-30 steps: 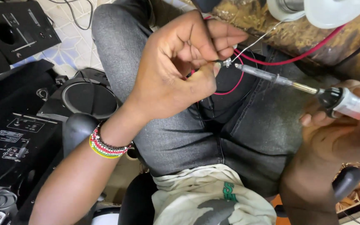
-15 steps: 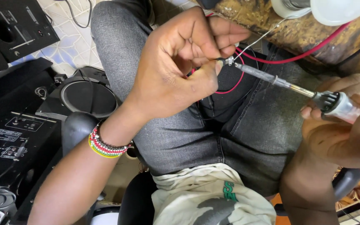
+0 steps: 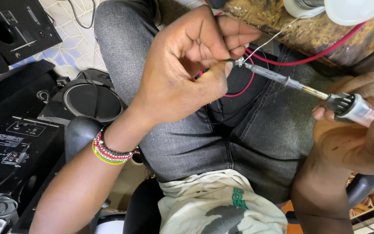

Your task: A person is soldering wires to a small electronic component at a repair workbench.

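Two hands are working: our left hand (image 3: 187, 73) is pinching the red wire (image 3: 239, 89) end over the lap, our right hand (image 3: 360, 134) is gripping the soldering iron (image 3: 299, 84), its tip touching the joint; soldering seems underway, unfinished.

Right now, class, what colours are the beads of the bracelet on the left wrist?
Red, white, green and yellow bands on the bracelet, seen in the head view.

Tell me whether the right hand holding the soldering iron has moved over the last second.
Yes, slightly. The right hand with the grey-handled soldering iron has drawn a little toward the worn wooden bench edge, while the iron's tip stays at the wire joint pinched by the left hand.
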